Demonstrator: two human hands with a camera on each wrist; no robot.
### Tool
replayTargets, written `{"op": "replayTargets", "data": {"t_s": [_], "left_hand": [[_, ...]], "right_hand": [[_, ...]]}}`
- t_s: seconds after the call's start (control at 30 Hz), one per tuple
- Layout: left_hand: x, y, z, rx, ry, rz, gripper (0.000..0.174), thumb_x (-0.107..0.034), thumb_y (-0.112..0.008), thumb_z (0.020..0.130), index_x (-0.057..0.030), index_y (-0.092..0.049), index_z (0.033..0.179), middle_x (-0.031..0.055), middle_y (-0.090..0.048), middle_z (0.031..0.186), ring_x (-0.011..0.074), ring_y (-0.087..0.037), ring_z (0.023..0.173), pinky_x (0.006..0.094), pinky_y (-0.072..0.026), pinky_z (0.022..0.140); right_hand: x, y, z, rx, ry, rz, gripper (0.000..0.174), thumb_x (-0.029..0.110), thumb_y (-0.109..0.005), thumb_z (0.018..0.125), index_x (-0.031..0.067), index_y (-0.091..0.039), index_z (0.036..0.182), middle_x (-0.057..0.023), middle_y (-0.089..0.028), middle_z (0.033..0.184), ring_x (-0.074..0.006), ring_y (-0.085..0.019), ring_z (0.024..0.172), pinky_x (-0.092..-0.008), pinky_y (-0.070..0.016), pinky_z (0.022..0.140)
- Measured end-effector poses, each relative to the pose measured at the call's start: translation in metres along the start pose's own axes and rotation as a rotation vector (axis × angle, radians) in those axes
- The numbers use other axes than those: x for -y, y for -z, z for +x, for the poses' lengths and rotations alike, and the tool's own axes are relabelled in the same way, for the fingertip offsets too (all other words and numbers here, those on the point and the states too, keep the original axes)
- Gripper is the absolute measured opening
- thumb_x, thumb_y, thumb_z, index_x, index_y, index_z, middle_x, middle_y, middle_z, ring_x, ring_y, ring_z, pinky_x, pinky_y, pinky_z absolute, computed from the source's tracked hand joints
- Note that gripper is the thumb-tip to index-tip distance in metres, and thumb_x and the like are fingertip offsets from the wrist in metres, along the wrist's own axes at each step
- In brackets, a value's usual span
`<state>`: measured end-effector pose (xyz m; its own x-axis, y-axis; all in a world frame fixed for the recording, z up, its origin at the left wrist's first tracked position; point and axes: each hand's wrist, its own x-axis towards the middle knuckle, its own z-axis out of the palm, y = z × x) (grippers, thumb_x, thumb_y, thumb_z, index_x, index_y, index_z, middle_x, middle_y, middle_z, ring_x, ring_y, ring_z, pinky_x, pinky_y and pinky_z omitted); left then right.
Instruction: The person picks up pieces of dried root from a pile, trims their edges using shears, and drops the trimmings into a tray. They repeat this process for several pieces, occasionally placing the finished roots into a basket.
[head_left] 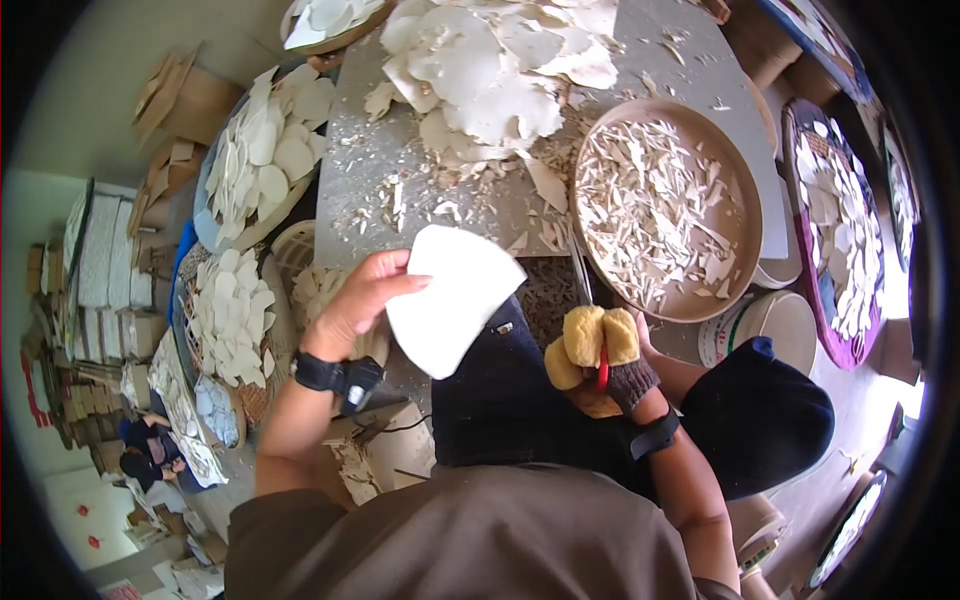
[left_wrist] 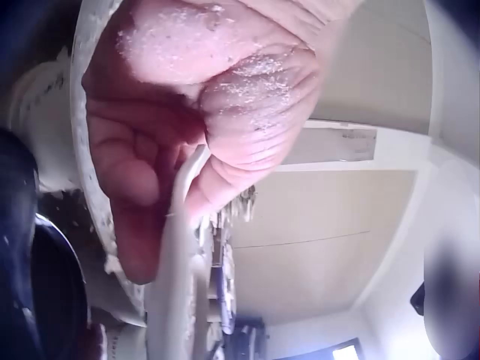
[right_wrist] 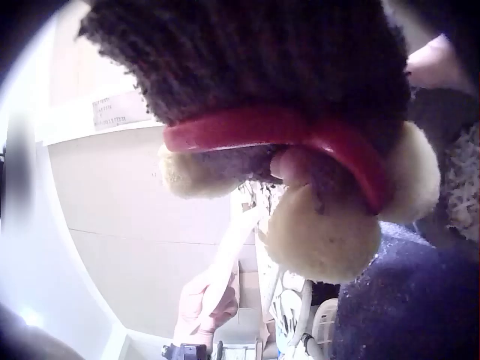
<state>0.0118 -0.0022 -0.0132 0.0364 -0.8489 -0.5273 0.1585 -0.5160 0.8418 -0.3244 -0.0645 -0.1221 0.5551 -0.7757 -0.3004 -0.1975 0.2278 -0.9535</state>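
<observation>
My left hand (head_left: pixel 355 305) pinches one edge of a thin, flat white piece (head_left: pixel 452 300) between thumb and fingers, holding it up over my lap. In the left wrist view the same piece (left_wrist: pixel 171 277) shows edge-on below the dusty palm. My right hand (head_left: pixel 618 365) wears a knitted glove with yellow padding (right_wrist: pixel 322 232) around the fingers. It grips scissors with red handles (right_wrist: pixel 240 131); the blades (head_left: pixel 579 268) point away from me, beside the round tray's edge. The scissors are apart from the white piece.
A large pile of white pieces (head_left: pixel 490 75) lies on the grey table (head_left: pixel 345 215) ahead. Right of it, a round brown tray (head_left: pixel 742 245) holds narrow scraps. Baskets of rounded white pieces (head_left: pixel 235 315) stand at left. A white bucket (head_left: pixel 780 325) is under the tray's right side.
</observation>
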Motion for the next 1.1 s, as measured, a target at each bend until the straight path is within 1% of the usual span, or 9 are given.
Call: {"op": "replayTargets", "data": {"t_s": [0.23, 0.37, 0.5, 0.6, 0.67, 0.83, 1.0, 1.07, 1.1], "left_hand": [[-0.052, 0.151, 0.001, -0.818, -0.635, -0.392, 0.031, -0.024, -0.058, 0.087, 0.0012, -0.052, 0.104, 0.0165, -0.056, 0.111, 0.0248, -0.062, 0.092, 0.0292, -0.0515, 0.074], [-0.074, 0.114, 0.027, -0.498, -0.454, -0.068, 0.043, -0.025, -0.060, 0.086, -0.0016, -0.049, 0.120, 0.0127, -0.061, 0.107, 0.0196, -0.064, 0.084, 0.0258, -0.0493, 0.069], [-0.069, 0.096, 0.088, -0.363, -0.432, 0.024, 0.031, -0.017, -0.060, 0.085, 0.0001, -0.057, 0.111, 0.0115, -0.064, 0.098, 0.0176, -0.064, 0.083, 0.0260, -0.0509, 0.067], [-0.059, 0.124, 0.157, -0.567, -0.421, 0.372, 0.029, -0.010, -0.063, 0.080, 0.0008, -0.060, 0.106, 0.0094, -0.066, 0.093, 0.0142, -0.063, 0.080, 0.0266, -0.0515, 0.067], [-0.048, 0.136, 0.200, -0.897, -0.616, 0.902, 0.042, -0.014, -0.066, 0.068, 0.0004, -0.058, 0.108, 0.0176, -0.062, 0.105, 0.0293, -0.060, 0.094, 0.0366, -0.0479, 0.081], [-0.056, 0.120, 0.230, -1.092, -0.313, 1.209, 0.039, -0.011, -0.057, 0.073, -0.0023, -0.053, 0.111, 0.0222, -0.056, 0.109, 0.0351, -0.053, 0.104, 0.0417, -0.0431, 0.089], [-0.057, 0.145, 0.220, -1.288, -0.490, 0.916, 0.018, -0.013, -0.052, 0.076, -0.0062, -0.064, 0.087, 0.0153, -0.063, 0.071, 0.0352, -0.061, 0.072, 0.0446, -0.0463, 0.064], [-0.060, 0.163, 0.191, -1.192, -0.389, 0.558, 0.019, -0.016, -0.062, 0.072, -0.0024, -0.064, 0.085, 0.0115, -0.062, 0.066, 0.0249, -0.061, 0.062, 0.0358, -0.0453, 0.058], [-0.036, 0.190, 0.203, -1.223, -0.587, 0.281, 0.015, -0.016, -0.063, 0.070, -0.0018, -0.064, 0.071, 0.0094, -0.061, 0.061, 0.0209, -0.060, 0.056, 0.0339, -0.0468, 0.056]], "right_hand": [[-0.002, -0.008, 0.005, 0.101, 0.057, -0.183, 0.044, 0.027, -0.066, 0.075, 0.0065, -0.053, 0.111, -0.0156, -0.057, 0.107, -0.0284, -0.055, 0.100, -0.0376, -0.0449, 0.085], [0.001, -0.012, 0.011, 0.133, 0.056, -0.236, 0.043, 0.026, -0.066, 0.074, 0.0064, -0.053, 0.110, -0.0153, -0.058, 0.106, -0.0284, -0.055, 0.099, -0.0375, -0.0452, 0.084], [0.001, -0.014, 0.011, 0.136, 0.038, -0.276, 0.042, 0.025, -0.066, 0.074, 0.0063, -0.054, 0.109, -0.0151, -0.058, 0.104, -0.0283, -0.056, 0.098, -0.0374, -0.0456, 0.084], [-0.001, -0.013, 0.013, 0.131, 0.022, -0.298, 0.041, 0.025, -0.066, 0.074, 0.0062, -0.054, 0.109, -0.0149, -0.058, 0.104, -0.0283, -0.056, 0.097, -0.0373, -0.0458, 0.083], [-0.003, -0.014, 0.016, 0.139, 0.012, -0.308, 0.041, 0.024, -0.066, 0.074, 0.0062, -0.054, 0.108, -0.0148, -0.059, 0.103, -0.0283, -0.056, 0.097, -0.0372, -0.0460, 0.083], [-0.009, -0.019, 0.018, 0.182, -0.023, -0.352, 0.040, 0.023, -0.066, 0.073, 0.0060, -0.055, 0.107, -0.0145, -0.059, 0.102, -0.0283, -0.057, 0.096, -0.0370, -0.0464, 0.082], [-0.007, -0.020, 0.018, 0.250, -0.024, -0.380, 0.039, 0.022, -0.066, 0.073, 0.0059, -0.055, 0.106, -0.0142, -0.060, 0.100, -0.0283, -0.057, 0.095, -0.0369, -0.0468, 0.081], [-0.007, -0.020, 0.015, 0.267, -0.018, -0.379, 0.038, 0.021, -0.066, 0.072, 0.0059, -0.056, 0.106, -0.0141, -0.060, 0.100, -0.0283, -0.058, 0.095, -0.0368, -0.0469, 0.081], [-0.006, -0.020, 0.017, 0.274, -0.014, -0.375, 0.038, 0.021, -0.066, 0.072, 0.0059, -0.056, 0.106, -0.0140, -0.060, 0.099, -0.0282, -0.058, 0.094, -0.0368, -0.0470, 0.081]]}}
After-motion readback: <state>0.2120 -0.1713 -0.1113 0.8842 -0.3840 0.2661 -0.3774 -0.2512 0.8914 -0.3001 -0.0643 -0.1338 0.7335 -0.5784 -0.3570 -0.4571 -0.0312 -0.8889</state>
